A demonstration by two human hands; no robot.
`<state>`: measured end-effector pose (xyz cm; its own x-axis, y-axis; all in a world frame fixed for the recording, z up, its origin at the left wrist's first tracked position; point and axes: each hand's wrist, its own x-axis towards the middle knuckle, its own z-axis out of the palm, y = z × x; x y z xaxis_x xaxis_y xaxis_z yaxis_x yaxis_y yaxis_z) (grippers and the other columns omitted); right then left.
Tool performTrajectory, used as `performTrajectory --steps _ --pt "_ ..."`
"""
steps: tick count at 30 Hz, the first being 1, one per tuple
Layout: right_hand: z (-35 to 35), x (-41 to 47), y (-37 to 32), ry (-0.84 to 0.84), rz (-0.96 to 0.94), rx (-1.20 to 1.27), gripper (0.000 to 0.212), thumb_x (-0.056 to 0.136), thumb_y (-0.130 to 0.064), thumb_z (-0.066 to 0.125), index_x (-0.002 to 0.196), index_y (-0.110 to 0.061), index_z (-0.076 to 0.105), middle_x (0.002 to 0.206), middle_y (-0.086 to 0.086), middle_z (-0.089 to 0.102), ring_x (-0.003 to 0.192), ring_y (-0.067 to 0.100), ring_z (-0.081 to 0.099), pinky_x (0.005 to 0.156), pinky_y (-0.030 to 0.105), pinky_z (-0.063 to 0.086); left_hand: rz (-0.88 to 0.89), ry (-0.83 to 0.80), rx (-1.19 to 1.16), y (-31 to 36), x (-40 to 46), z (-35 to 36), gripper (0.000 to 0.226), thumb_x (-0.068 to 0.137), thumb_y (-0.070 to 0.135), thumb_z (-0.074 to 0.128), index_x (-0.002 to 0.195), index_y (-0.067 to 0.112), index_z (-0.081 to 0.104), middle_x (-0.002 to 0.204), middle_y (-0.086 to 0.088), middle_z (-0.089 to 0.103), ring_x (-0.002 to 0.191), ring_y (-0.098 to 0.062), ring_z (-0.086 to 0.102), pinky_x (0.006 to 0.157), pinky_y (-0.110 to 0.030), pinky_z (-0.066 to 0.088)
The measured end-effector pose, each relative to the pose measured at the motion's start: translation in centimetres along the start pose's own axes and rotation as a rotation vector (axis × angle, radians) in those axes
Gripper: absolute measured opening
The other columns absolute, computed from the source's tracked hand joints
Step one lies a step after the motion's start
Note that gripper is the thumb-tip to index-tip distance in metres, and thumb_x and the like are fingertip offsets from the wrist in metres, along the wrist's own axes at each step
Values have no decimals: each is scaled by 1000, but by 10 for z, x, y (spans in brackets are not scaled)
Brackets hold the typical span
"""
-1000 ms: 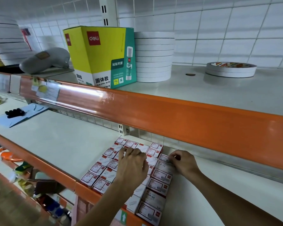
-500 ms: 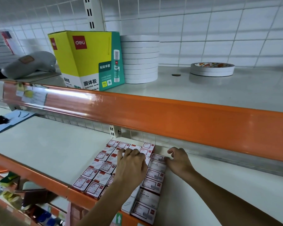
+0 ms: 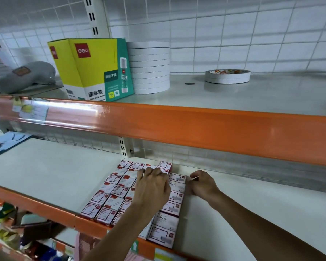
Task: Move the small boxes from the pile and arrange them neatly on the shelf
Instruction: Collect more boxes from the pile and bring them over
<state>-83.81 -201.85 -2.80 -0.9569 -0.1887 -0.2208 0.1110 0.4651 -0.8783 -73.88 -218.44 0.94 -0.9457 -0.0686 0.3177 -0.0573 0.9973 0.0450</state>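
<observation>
Resting palm-down with its fingers spread across the small boxes (image 3: 119, 193), which lie in tidy rows on the white shelf (image 3: 51, 172), the left hand (image 3: 151, 187) presses them, while the right hand (image 3: 202, 183), fingers curled, touches the rightmost column's edge.

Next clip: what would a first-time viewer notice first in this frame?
Two bare hands on a tight grid of small red-and-white boxes at the lower shelf's front: the left hand lies over the middle rows, the right hand touches the grid's right edge. Above, a yellow-green glue stick carton stands beside a stack of white tape rolls.
</observation>
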Motion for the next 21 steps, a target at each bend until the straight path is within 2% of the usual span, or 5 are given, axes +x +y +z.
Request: performTrajectory --steps 2,6,8,21 --pt "-10 -9 4 14 -33 -70 28 81 -18 64 108 -17 63 98 2 68 83 19 68 74 33 58 47 -40 8 12 5 0 33 95 36 41 114 28 67 115 9 63 112 -15 53 104 -35 31" --pt "-38 -34 18 58 -52 -154 25 84 -16 61 109 -15 65 101 2 66 77 17 66 64 27 54 157 -126 8 45 16 4 35 96 38 42 122 27 64 122 5 61 116 -18 53 103 -35 34" --pt "-54 -48 25 86 -44 -214 23 84 -17 58 107 -16 65 100 0 66 79 18 67 64 28 55 226 -151 13 62 19 8 35 96 38 41 121 27 63 120 5 62 114 -18 54 101 -35 37" --pt "-149 -190 100 515 168 -379 29 84 -17 53 109 -21 69 105 -2 70 87 16 67 76 26 55 714 -205 -254 209 -10 15 32 96 39 44 121 29 63 120 6 60 113 -17 52 94 -31 37"
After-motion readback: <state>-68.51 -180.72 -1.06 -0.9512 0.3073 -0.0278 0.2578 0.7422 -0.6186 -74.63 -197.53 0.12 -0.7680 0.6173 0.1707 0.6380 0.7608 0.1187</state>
